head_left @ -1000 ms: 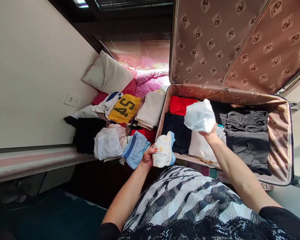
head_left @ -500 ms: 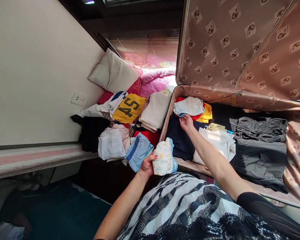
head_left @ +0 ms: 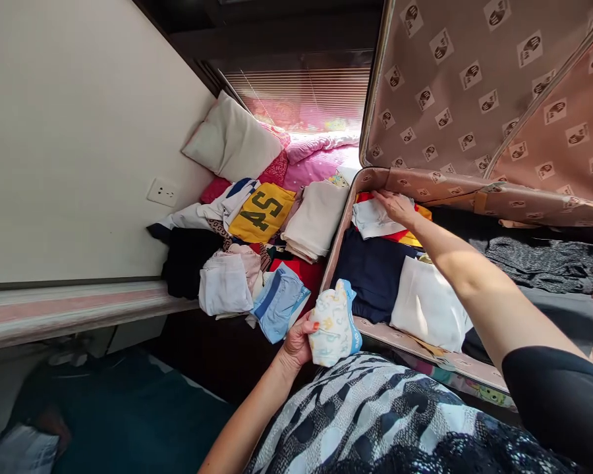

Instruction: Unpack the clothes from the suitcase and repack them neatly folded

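Observation:
My left hand [head_left: 299, 339] is closed on a pair of white patterned underpants [head_left: 330, 329] with a blue waistband, held just outside the suitcase's near left corner. Inside the open suitcase [head_left: 327, 260], my right hand [head_left: 395, 205] lies with its fingers stretched out over a folded white garment [head_left: 373, 218] in the far left corner. Red and yellow clothes show beneath that garment. Closer to me in the case are a folded navy garment [head_left: 370, 273] and a folded white cloth [head_left: 427, 303].
Left of the case lie light blue underpants [head_left: 277, 306], a white folded pile [head_left: 225, 284], a yellow shirt [head_left: 261, 212], cream folded clothes [head_left: 313, 220] and a black garment [head_left: 190, 260]. A pillow [head_left: 237, 138] leans by the wall. The suitcase lid [head_left: 454, 85] stands raised at the back.
My right hand has moved from the near edge of the white garment to on top of it, farther back. My left hand still holds the patterned underpants. The view has shifted slightly.

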`<state>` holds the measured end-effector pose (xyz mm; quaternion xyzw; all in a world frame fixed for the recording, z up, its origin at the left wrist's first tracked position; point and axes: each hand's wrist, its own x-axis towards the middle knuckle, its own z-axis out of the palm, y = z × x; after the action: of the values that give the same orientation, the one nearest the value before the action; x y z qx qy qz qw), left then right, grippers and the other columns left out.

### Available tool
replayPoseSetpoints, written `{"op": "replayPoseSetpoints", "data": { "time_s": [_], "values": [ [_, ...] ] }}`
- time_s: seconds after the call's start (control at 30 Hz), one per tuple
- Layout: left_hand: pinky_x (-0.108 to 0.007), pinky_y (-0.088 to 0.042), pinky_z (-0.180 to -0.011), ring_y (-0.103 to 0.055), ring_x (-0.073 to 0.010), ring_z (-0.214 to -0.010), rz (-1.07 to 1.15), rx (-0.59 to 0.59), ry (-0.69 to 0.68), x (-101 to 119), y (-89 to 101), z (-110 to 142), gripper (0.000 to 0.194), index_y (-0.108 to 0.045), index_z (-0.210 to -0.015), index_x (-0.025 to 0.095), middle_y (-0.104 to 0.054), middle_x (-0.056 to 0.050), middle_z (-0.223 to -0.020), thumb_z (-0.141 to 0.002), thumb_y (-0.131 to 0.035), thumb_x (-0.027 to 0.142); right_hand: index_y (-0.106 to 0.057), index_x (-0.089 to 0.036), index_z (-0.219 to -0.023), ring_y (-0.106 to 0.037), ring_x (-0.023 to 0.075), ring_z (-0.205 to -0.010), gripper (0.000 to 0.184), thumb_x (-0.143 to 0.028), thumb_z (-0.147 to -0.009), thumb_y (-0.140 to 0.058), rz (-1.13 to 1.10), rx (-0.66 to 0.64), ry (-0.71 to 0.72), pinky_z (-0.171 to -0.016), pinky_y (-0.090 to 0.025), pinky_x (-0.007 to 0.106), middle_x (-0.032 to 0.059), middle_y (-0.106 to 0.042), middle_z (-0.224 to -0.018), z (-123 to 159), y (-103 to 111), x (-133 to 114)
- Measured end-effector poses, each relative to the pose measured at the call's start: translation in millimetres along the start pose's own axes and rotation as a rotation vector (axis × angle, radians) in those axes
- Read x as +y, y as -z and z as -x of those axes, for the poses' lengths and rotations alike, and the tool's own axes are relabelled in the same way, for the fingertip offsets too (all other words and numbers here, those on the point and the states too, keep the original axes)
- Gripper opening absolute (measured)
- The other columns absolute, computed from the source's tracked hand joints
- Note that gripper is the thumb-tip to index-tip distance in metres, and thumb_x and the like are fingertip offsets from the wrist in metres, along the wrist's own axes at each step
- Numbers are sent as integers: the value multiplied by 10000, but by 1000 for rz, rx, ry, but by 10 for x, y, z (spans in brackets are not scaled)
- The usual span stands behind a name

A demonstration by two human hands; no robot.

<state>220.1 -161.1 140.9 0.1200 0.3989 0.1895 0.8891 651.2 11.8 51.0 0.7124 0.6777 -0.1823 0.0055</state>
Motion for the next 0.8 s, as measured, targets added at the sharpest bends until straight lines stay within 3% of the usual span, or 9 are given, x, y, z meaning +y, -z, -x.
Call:
{"op": "replayPoseSetpoints", "data": {
  "time_s": [0.13,0.33,0.43,0.5,0.53,0.57,0.63,0.7,0.8],
  "values": [
    [-474,-619,-958,-787,-360,-1042,-6,8,-21,-31,49,56,579,-777,-1173,152,-816,-118,-983,-627,-862,326,-580,-62,-1523,-694,388,-1185,576,-103,-1059,-241,112,-101,-72,-973,-524,499,295,-644,-1389,-33,120,-63],
    [-400,-623,-806,-789,-319,-867,-17,34,-37,-10,-19,-15,592,-767,-1077,142,-800,-91,-858,-521,-856,323,-645,-27,-1389,-667,407,-1149,502,-150,-1086,-263,14,14,-242,-946,-503,554,359,-608,-1362,126,157,16],
    [-446,-622,-830,-782,-336,-877,-35,1,-45,80,-134,-116,702,-750,-1135,157,-796,-91,-865,-470,-865,351,-633,-89,-1432,-608,415,-1214,453,-351,-1107,-458,-171,178,-267,-974,-494,569,344,-553,-1471,250,80,6],
    [-468,-615,-854,-774,-345,-906,-86,-31,-35,164,-224,-195,762,-744,-1162,166,-796,-100,-894,-440,-899,359,-652,-142,-1410,-599,393,-1212,538,-529,-1036,-632,-431,281,-228,-975,-512,528,293,-603,-1439,470,15,-126],
    [-469,-610,-857,-770,-344,-909,-121,-47,-35,206,-268,-236,776,-743,-1159,168,-793,-102,-901,-429,-919,365,-671,-163,-1374,-620,369,-1175,586,-608,-992,-677,-613,262,-200,-948,-533,492,261,-652,-1376,634,-21,-231],
    [-464,-604,-857,-765,-338,-908,-157,-63,-41,242,-308,-280,779,-744,-1149,167,-790,-103,-904,-423,-937,372,-698,-177,-1309,-655,335,-1092,617,-676,-946,-706,-829,182,-178,-897,-555,453,227,-704,-1275,830,-63,-357],
    [-437,-589,-854,-756,-316,-898,-222,-92,-74,286,-371,-378,760,-744,-1117,162,-783,-99,-906,-428,-964,395,-719,-188,-1231,-710,291,-971,696,-795,-891,-687,-1344,-185,-150,-789,-583,399,174,-761,-1110,1273,-167,-649],
    [-401,-571,-844,-747,-287,-878,-285,-128,-103,289,-408,-493,727,-746,-1077,153,-774,-93,-897,-440,-978,416,-720,-192,-1209,-739,277,-960,808,-824,-719,-829,-1743,-475,-145,-796,-602,391,148,-783,-1080,1692,-279,-945],
    [-374,-557,-852,-730,-260,-859,-456,-231,-71,265,-443,-658,675,-755,-1009,131,-765,-86,-889,-454,-981,441,-726,-214,-1188,-750,228,-884,819,-652,-558,-1010,-1983,-470,-225,-809,-595,349,81,-803,-1026,2104,-365,-1275]
  ]
}}
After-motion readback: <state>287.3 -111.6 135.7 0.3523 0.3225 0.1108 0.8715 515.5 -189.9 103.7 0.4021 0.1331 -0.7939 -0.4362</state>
